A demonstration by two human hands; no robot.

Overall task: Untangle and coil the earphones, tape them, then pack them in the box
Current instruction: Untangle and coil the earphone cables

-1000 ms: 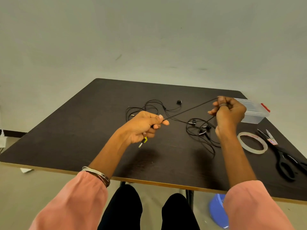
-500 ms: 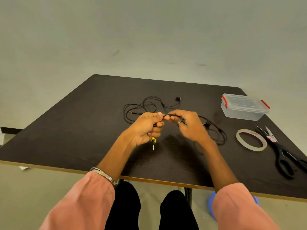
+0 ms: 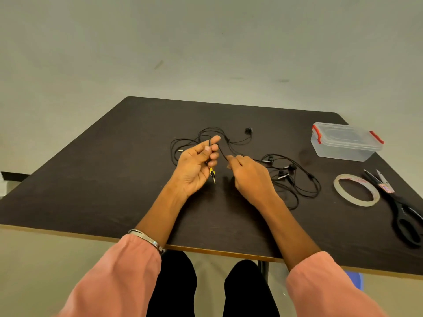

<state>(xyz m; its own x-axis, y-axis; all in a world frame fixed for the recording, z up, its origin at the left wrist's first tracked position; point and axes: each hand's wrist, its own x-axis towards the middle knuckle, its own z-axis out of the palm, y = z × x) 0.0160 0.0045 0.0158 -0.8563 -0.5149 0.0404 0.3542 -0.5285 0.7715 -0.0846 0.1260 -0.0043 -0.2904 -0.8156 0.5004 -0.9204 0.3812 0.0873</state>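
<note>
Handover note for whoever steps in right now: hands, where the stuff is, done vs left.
Left hand: holds the plug end of the earphone cable, yellow-tagged jack hanging below the fingers.
Right hand: pinches the same cable a little further along.
Cable tangles lie on the table beyond the left hand and right of the right hand.
Box far right, lid on, clips red. Tape roll and scissors right, untouched.
Done: plug end picked up, no finished coil visible.
Left: finish untangling, coil, tape, open the box, pack.

Both hands (image 3: 223,170) pinch earphones (image 3: 286,172) over table (image 3: 91,179).
</note>
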